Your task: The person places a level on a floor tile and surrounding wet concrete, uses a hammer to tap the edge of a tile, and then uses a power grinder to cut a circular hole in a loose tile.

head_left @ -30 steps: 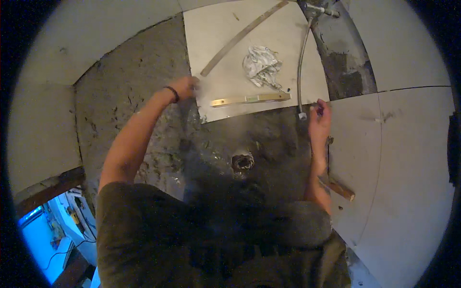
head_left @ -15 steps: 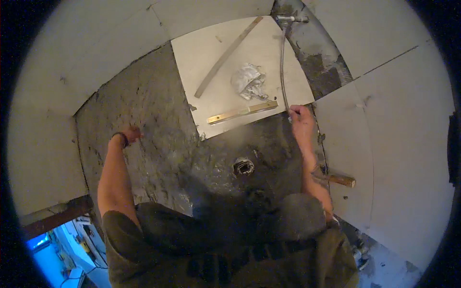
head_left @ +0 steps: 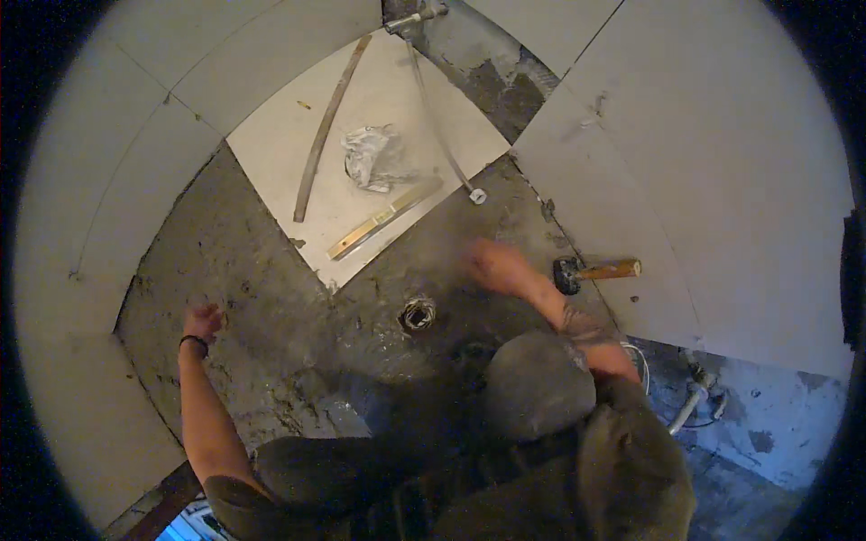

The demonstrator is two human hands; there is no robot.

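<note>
My left hand (head_left: 204,319) hovers over or rests on the grey mortar floor (head_left: 203,239) at the left, fingers loosely apart and nothing visible in it. My right hand (head_left: 494,267), smeared by motion, is above the mortar between the drain opening (head_left: 418,314) and a mallet (head_left: 566,274) with a dark head and wooden handle. A flexible hose (head_left: 436,126) runs down over a pale tile (head_left: 280,117), its pale end nut just past the tile's edge, apart from my hand. On that tile lie a yellow spirit level (head_left: 383,219), crumpled white plastic or cloth (head_left: 372,158) and a long thin strip (head_left: 331,131).
Large pale tiled surfaces (head_left: 722,180) rise around the mortar on the left and right. A pipe fitting (head_left: 417,18) sits at the far corner, beside bare rough wall. At the lower right, pipes (head_left: 690,406) stand out from a bluish wall. My knee (head_left: 541,383) is near my right forearm.
My right hand has let go of the hose end and come nearer. The left hand has also drawn closer to me. The whole view has turned, so the tile appears further left.
</note>
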